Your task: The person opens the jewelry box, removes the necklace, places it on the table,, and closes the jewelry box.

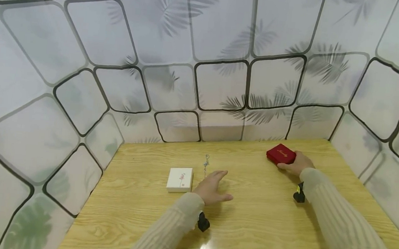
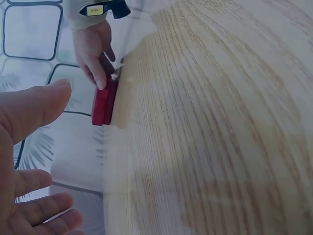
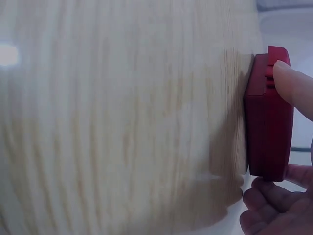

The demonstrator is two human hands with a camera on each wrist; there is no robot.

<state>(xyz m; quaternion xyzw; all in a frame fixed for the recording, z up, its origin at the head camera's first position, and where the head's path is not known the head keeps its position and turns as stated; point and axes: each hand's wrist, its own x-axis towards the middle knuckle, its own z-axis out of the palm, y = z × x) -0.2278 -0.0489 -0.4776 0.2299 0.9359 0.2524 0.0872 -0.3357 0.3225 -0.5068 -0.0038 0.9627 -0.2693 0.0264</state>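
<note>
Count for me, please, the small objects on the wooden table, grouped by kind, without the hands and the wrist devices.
Boxes: 2 (red box, white box)
Chains: 1 (silver chain, partly hidden)
Total: 3

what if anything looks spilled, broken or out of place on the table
No spill or damage shows. The one mildly odd thing is the thin silvery chain, lying loose on the tabletop beside the white box rather than in a box.
</note>
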